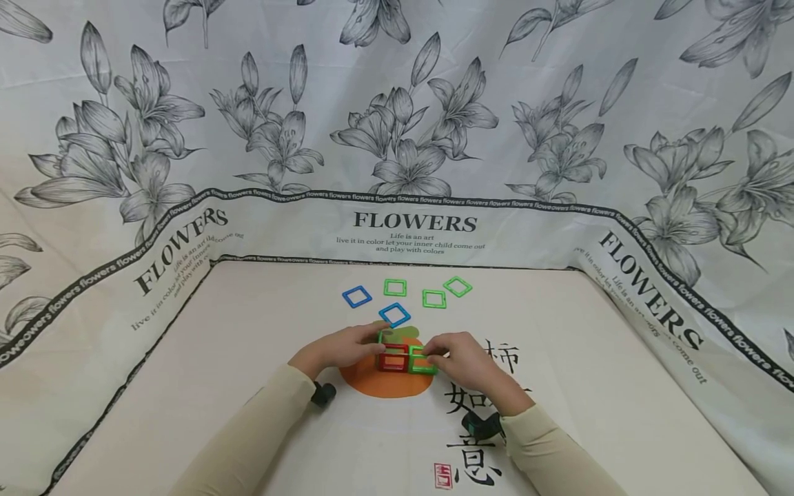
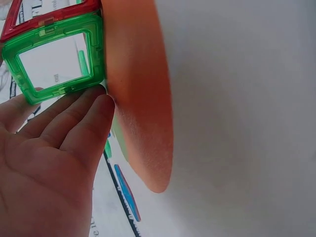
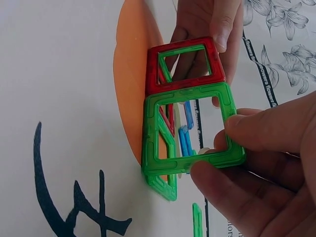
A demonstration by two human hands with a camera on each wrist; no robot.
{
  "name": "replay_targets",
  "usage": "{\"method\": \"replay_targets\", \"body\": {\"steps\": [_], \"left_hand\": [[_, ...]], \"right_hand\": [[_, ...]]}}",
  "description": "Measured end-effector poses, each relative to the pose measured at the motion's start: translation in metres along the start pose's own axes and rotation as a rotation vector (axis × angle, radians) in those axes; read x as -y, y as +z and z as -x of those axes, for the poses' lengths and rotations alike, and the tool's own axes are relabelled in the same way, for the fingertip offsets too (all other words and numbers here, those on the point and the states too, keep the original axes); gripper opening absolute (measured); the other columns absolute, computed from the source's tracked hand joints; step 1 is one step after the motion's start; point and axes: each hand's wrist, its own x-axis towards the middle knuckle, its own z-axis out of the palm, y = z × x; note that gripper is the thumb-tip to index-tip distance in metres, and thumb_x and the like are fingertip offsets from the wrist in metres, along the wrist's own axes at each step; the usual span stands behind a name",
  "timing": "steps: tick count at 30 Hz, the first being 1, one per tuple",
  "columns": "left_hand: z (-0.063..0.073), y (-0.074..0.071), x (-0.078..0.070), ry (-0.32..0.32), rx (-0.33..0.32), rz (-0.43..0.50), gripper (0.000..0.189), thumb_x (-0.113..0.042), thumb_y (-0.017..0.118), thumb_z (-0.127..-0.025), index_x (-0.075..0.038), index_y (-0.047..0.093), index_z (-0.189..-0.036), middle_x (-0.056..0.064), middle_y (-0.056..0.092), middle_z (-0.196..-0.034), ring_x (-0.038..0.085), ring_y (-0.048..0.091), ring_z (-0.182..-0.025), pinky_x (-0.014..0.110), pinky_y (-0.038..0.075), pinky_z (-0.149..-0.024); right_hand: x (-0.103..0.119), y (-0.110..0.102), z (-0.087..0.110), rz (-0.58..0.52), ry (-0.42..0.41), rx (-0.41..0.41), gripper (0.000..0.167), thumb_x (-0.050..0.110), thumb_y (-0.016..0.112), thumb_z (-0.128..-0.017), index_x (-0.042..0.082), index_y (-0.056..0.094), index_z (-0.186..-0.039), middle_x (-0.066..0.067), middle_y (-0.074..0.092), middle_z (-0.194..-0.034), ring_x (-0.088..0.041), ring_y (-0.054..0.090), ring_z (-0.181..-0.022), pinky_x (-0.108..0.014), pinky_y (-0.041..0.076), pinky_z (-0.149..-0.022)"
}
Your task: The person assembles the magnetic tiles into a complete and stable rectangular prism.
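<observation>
A small boxlike build of red and green magnetic tiles stands on the printed orange fruit. Its front shows a red square tile beside a green square tile, edge to edge. Another green tile forms the side nearest my left hand. My left hand holds the build's left end, thumb at the red tile's top edge and fingers stretched along the side and back. My right hand pinches the green front tile by its upper right corner, thumb and fingertips on its frame.
Behind the build lie loose tiles: two blue ones and three green ones. The white cloth carries the orange print and black characters. A flower-printed curtain surrounds the table on the back and sides.
</observation>
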Motion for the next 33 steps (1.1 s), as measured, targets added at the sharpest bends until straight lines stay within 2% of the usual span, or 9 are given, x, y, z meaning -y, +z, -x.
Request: {"method": "replay_targets", "body": {"steps": [17,24,33], "left_hand": [[-0.005,-0.001,0.006,0.003,-0.029,0.048,0.061,-0.046,0.053,-0.096,-0.027,0.034,-0.151,0.003,0.048,-0.148,0.028,0.039,-0.141,0.055,0.031,-0.115],[-0.003,-0.001,0.007,0.026,-0.098,0.049,0.058,-0.039,0.055,-0.097,-0.023,0.038,-0.15,0.004,0.054,-0.142,0.026,0.047,-0.136,0.051,0.038,-0.112],[-0.008,-0.003,0.009,-0.005,-0.172,0.009,0.047,-0.035,0.055,-0.098,-0.016,0.051,-0.141,0.003,0.064,-0.13,0.021,0.059,-0.123,0.042,0.047,-0.105]], "right_hand": [[0.007,0.006,0.0,-0.011,0.015,-0.056,0.007,0.015,0.068,-0.089,0.016,0.074,-0.094,0.008,0.07,-0.087,-0.006,0.06,-0.08,-0.026,0.053,-0.072],[0.012,0.011,0.002,-0.035,0.019,-0.068,0.008,0.014,0.068,-0.089,0.017,0.073,-0.094,0.006,0.071,-0.091,-0.008,0.063,-0.083,-0.026,0.054,-0.073],[0.021,0.018,0.0,-0.043,0.005,-0.087,0.007,0.014,0.069,-0.089,0.014,0.073,-0.094,0.006,0.07,-0.088,-0.008,0.061,-0.08,-0.027,0.054,-0.073]]}}
